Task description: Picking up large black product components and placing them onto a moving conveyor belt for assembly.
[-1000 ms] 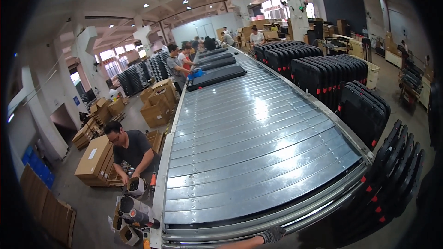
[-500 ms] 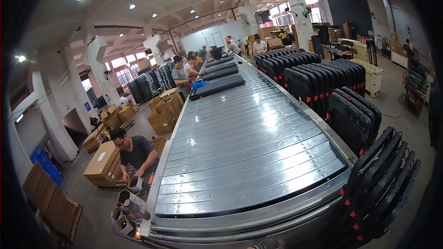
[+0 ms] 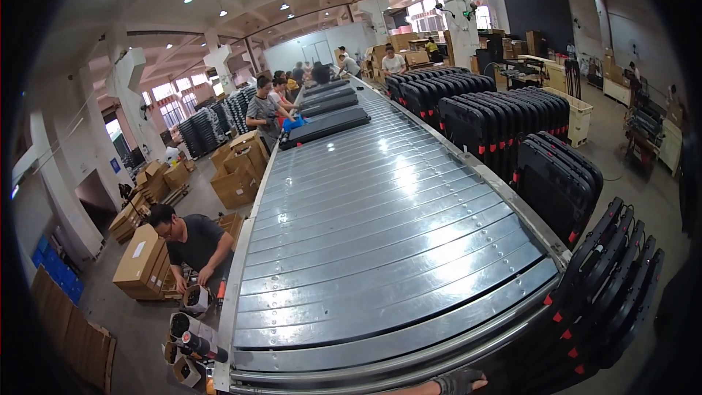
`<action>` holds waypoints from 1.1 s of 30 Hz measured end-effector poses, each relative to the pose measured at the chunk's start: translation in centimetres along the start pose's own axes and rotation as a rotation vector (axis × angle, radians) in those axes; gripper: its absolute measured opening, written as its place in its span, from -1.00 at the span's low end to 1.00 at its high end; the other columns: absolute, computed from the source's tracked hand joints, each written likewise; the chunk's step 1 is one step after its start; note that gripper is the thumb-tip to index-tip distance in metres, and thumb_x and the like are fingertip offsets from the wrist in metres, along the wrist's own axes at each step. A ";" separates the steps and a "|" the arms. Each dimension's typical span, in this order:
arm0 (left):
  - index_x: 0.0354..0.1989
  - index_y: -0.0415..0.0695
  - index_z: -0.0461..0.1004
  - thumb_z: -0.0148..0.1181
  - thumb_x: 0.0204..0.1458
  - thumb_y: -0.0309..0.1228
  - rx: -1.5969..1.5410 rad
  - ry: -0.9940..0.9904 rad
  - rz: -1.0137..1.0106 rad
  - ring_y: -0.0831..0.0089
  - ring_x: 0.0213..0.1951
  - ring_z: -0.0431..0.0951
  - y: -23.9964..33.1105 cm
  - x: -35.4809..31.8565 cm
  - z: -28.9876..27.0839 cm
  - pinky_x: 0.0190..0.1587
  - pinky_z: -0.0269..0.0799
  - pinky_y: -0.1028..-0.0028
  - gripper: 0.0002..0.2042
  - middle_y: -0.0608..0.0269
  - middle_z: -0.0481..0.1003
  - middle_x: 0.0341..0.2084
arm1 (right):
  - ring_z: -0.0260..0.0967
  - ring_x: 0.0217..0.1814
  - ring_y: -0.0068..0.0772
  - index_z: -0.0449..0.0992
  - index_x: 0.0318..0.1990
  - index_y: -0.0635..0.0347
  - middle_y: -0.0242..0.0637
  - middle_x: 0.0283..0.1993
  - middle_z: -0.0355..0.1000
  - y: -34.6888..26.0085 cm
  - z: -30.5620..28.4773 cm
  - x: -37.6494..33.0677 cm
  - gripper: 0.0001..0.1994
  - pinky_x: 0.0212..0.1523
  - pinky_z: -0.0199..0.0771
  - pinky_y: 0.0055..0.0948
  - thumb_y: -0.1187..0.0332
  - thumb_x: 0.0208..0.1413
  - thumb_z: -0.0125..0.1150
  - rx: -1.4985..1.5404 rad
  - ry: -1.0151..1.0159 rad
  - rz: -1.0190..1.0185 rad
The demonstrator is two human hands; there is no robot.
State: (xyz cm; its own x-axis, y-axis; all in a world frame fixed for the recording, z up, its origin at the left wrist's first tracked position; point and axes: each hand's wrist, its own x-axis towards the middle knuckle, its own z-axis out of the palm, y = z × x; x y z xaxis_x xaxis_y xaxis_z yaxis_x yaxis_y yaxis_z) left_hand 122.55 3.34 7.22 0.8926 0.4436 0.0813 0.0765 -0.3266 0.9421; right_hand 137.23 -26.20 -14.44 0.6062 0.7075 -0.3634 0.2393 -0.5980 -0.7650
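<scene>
1. Head view: our gloved hand (image 3: 459, 382) rests at the conveyor (image 3: 380, 249) end rail, bottom edge. It looks like the right, but we cannot tell, nor its grip. The other hand is out of view.
2. Black suitcases (image 3: 563, 183) stand upright in rows just right of the conveyor, handy for loading.
3. More cases (image 3: 325, 126) lie flat far up the slats.
4. Left, a crouching person (image 3: 191, 245) reaches into a small carton (image 3: 196, 300); its contents are dark and unclear. Closed boxes (image 3: 139, 260) are stacked beside.

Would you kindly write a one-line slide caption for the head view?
A gloved hand rests at the near end of a slatted metal conveyor, flanked by rows of black suitcases.
</scene>
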 end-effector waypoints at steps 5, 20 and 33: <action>-0.23 -0.15 0.49 0.00 0.16 -0.25 0.201 -0.074 0.145 0.13 -0.19 0.52 4.9 6.0 1.1 -0.12 0.44 0.29 -0.76 0.09 0.52 -0.32 | 0.18 -0.52 -0.42 0.40 -0.55 0.16 -0.34 -0.56 0.32 3.8 -3.5 -1.8 -0.81 -0.49 0.25 -0.36 0.41 0.10 -0.03 0.264 -0.147 0.100; -0.28 -0.19 0.54 0.13 0.07 -0.38 0.281 -0.005 0.503 0.19 -0.30 0.59 28.5 23.3 14.9 -0.21 0.50 0.33 -0.84 0.04 0.56 -0.39 | -0.02 -0.65 -0.52 0.21 -0.62 0.00 -0.47 -0.63 0.14 20.7 -22.1 -14.2 -0.76 -0.63 0.06 -0.35 0.43 0.07 -0.02 0.626 0.335 0.767; -0.02 -0.20 0.45 0.18 -0.02 -0.12 0.699 0.000 0.667 0.02 0.10 0.36 27.5 50.9 26.8 0.16 0.25 0.20 -0.53 -0.09 0.40 0.01 | 0.28 -0.47 -0.34 0.40 -0.40 0.12 -0.30 -0.45 0.37 37.1 -13.0 -22.7 -0.74 -0.47 0.31 -0.28 0.13 0.16 -0.03 0.704 0.446 0.512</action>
State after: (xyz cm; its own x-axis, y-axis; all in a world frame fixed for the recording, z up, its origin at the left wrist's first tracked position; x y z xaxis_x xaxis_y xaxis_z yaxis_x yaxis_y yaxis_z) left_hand 182.03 -5.45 28.59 0.8482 -0.0127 0.5295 -0.1985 -0.9344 0.2956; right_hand 142.21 -69.41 -27.67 0.7765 0.1314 -0.6162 -0.5521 -0.3292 -0.7660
